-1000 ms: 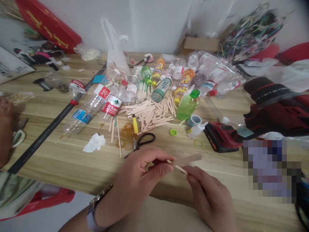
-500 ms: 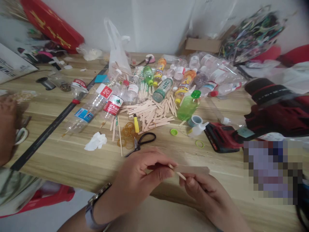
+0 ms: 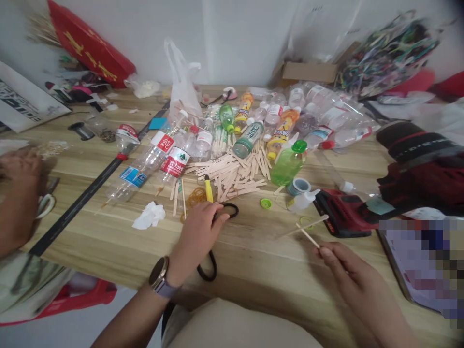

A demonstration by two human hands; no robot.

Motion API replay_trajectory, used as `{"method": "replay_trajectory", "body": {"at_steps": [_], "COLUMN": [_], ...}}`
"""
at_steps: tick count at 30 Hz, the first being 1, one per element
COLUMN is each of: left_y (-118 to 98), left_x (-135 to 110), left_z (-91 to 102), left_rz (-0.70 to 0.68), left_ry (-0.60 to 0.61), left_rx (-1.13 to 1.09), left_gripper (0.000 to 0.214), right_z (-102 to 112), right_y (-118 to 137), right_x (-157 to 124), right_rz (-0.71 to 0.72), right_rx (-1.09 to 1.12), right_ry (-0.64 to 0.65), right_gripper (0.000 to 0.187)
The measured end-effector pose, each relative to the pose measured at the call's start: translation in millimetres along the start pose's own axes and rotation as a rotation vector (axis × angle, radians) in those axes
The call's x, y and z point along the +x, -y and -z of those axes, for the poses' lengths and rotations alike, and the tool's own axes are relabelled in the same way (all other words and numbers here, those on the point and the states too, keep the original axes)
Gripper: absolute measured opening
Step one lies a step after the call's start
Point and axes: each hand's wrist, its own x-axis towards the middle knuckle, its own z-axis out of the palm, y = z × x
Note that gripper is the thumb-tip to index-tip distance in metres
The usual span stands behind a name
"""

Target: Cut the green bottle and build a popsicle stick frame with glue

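One narrow-looking pale wooden stick (image 3: 310, 237) reached forward from the right grip (image 3: 357, 275), whose thumb and fingers were pinched on its near end, presumably to leave the rest of it uncovered. A flat pale wooden strip (image 3: 315, 222) crossed it near its far tip, ahead of that grip and apart from the fingers; whether the two were joined could not be told. Well over to the other side, the left grip (image 3: 201, 227) lay over the middle of a pair of black-handled metal scissors (image 3: 215, 271), one loop showing beyond the thumb and the other nearer the body. Its fingers hid the blades, so I could not tell whether they had closed on the tool. Just beyond the left grip, tan rubber bands (image 3: 195, 195) and a yellow-handled tool with a black end (image 3: 209, 191) crowded the wooden counter (image 3: 261, 261), and a loose heap of flat pale wooden sticks (image 3: 232, 174) spread farther out, likely left there to be within reach. Beyond the right grip, a bulky red-and-black power drill (image 3: 409, 174) looked likely to limit movement outward, while a white translucent nozzle bottle (image 3: 302, 200) stood in the way straight ahead.
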Motion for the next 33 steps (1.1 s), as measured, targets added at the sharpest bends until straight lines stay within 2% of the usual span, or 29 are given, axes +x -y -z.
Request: {"method": "replay_trajectory", "body": {"at_steps": [2,4,8,11,13,15,18,21,25,26,29,33], "left_y": [6,8,4,2,2,3,7,15,25,27,35,46], "left_x": [13,27,49,60,65,67,66,55,21,10,-21,-56], "left_z": [-2.3,-5.2,-15.8,-24.1,-25.6,-21.9,-6.6,15.6,40.1,43.2,43.6,31.4], "left_rz": [0.01,0.014,0.01,0.027,0.054,0.083,0.13,0.175,0.223,0.232,0.265,0.329], "left_ry": [0.006,0.022,0.058,0.084,0.101,0.111,0.105,0.076,0.032,0.02,-0.019,-0.133], "left_rx": [0.074,0.141,0.242,0.275,0.276,0.259,0.208,0.13,-0.038,-0.088,-0.211,-0.373], "left_gripper": [0.015,0.014,0.014,0.015,0.017,0.016,0.014,0.013,0.017,0.018,0.021,0.025], "right_z": [4,6,3,-3,-14,-30,-61,-91,-122,-127,-134,-123], "right_y": [-23,-39,-46,-28,-8,15,50,78,102,106,111,101], "right_x": [-1,-4,-7,-5,-2,2,10,25,53,60,70,64], "right_rz": [-0.036,-0.014,0.131,0.264,0.404,0.502,0.624,0.673,0.69,0.685,0.699,0.742], "right_rx": [-0.067,-0.159,-0.38,-0.507,-0.438,-0.368,-0.344,-0.371,-0.448,-0.469,-0.52,-0.547], "right_ry": [0.037,0.046,-0.083,-0.188,-0.169,-0.128,0.11,0.211,0.283,0.298,0.339,0.326], "right_gripper": [0.042,0.043,0.042,0.04,0.032,0.026,0.023,0.015,0.027,0.024,0.019,0.021]}}
